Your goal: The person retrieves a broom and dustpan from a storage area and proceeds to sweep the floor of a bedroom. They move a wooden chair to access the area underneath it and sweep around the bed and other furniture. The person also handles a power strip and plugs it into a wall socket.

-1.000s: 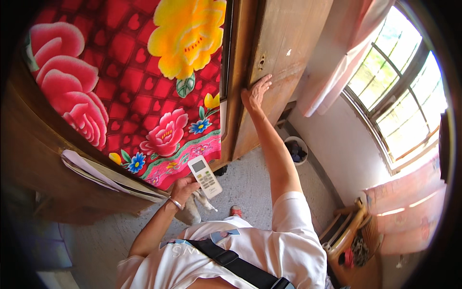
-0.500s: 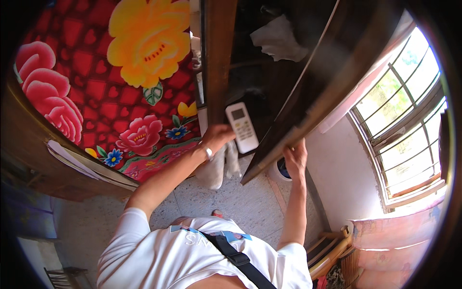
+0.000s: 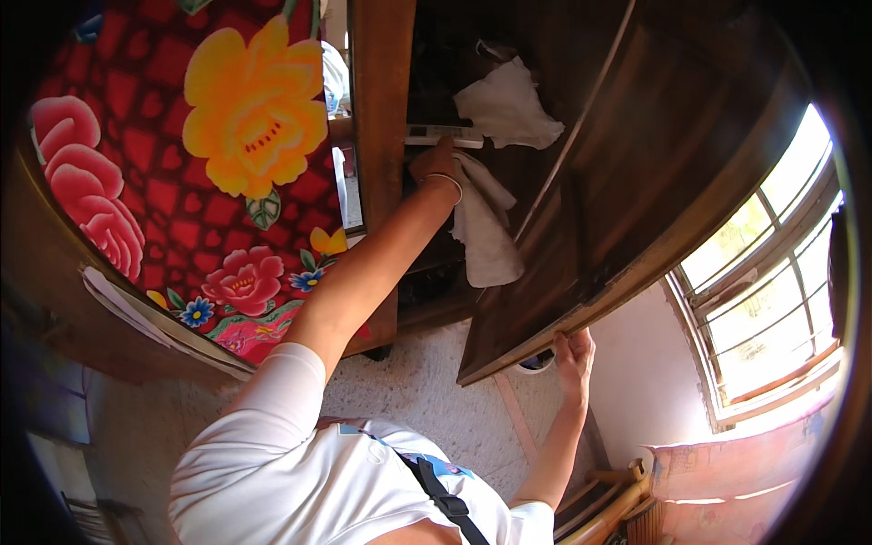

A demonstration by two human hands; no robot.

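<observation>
My left hand (image 3: 436,163) reaches into the open wooden cupboard (image 3: 380,109) and grips a white remote control (image 3: 443,135) that lies flat at a shelf's edge. A pale cloth (image 3: 483,227) hangs from the same hand below the wrist, which wears a bangle. My right hand (image 3: 574,356) holds the lower edge of the open cupboard door (image 3: 636,200). Another crumpled white cloth (image 3: 505,107) lies on the shelf just right of the remote.
A red bedspread with large yellow and pink flowers (image 3: 200,173) covers the bed on the left. A barred window (image 3: 772,272) is on the right, above a pink curtain (image 3: 736,468). A wooden rack (image 3: 604,509) stands at the lower right on the speckled floor (image 3: 427,391).
The cupboard door has swung open from shut. My left hand has carried the remote and cloth from beside the bed up into the cupboard. My right hand slid from the door's face to its lower edge.
</observation>
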